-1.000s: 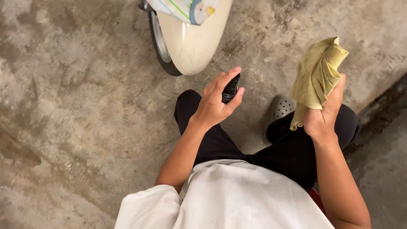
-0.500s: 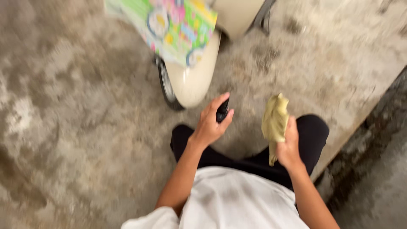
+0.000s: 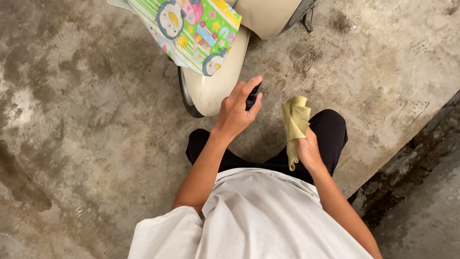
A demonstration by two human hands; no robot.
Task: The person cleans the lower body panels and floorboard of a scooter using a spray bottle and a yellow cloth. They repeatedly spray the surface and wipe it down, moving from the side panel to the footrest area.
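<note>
Since earlier frame, yellow cloth (image 3: 295, 125) dropped from right edge to centre, bunched in right hand (image 3: 309, 152), fingers clamped. Left hand (image 3: 235, 114) fingers wrapped small dark bottle (image 3: 252, 96) beside cream fender (image 3: 218, 79). Cloth judged soft, light; bottle rigid, possibly slippery, best held mid-body.

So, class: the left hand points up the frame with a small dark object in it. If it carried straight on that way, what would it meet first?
Most likely the cream fender, just ahead of the left hand and its dark object. Height is hard to judge from above, so it might pass over the fender.
</note>
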